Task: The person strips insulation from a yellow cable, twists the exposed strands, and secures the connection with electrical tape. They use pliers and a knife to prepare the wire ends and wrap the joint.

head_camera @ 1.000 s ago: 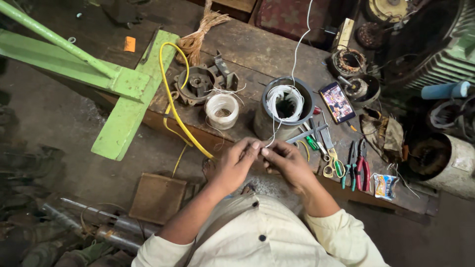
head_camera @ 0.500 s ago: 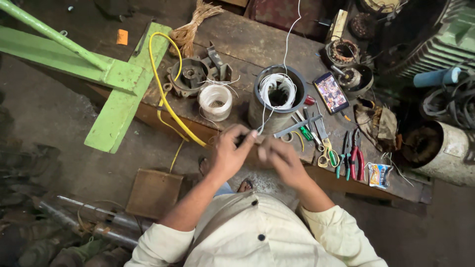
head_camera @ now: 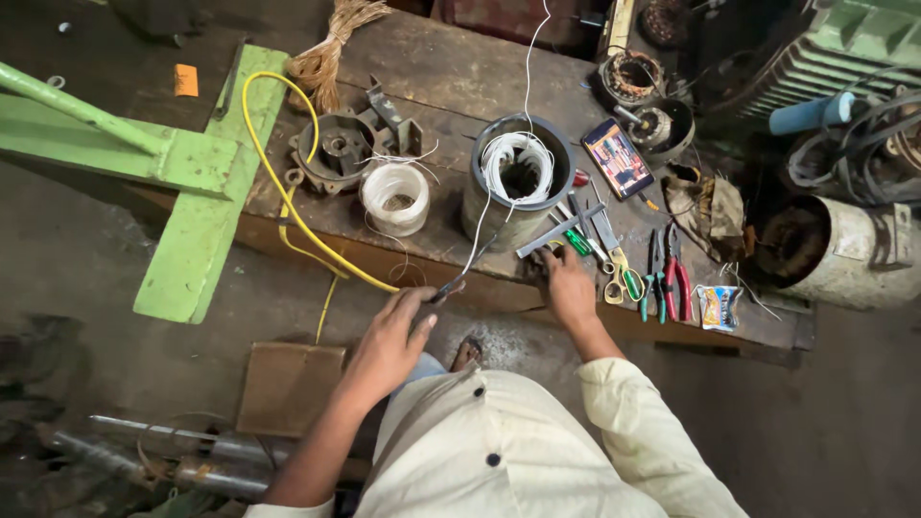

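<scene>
**Taut wire, cutting tool, and a crowded bench edge**

Nearest the body, the left hand (head_camera: 391, 338) is curled around a small dark tool (head_camera: 447, 287), seemingly cutters or scissors, pinching it just short of the motor stator (head_camera: 515, 182). A thin white wire (head_camera: 477, 240) runs from the tool's tip up into the stator's white winding. A tug at this angle could, I judge, drag a loop out of the coil or nick its insulation; whether the blades are on the wire is too small to tell.

On the near right of the stator, the right hand (head_camera: 570, 288) lies with fingers spread loosely over the bench edge, fingertips touching or nearly touching the metal tools (head_camera: 576, 228) piled there. Reaching without looking might knock one off the edge, since they lie close to it.

Right of the stator, pliers (head_camera: 667, 273) and a phone (head_camera: 619, 158) crowd the space. Left of it stands a white spool (head_camera: 394, 197), and a yellow cable (head_camera: 288, 182) trails off the bench, where a foot could snag it.
</scene>
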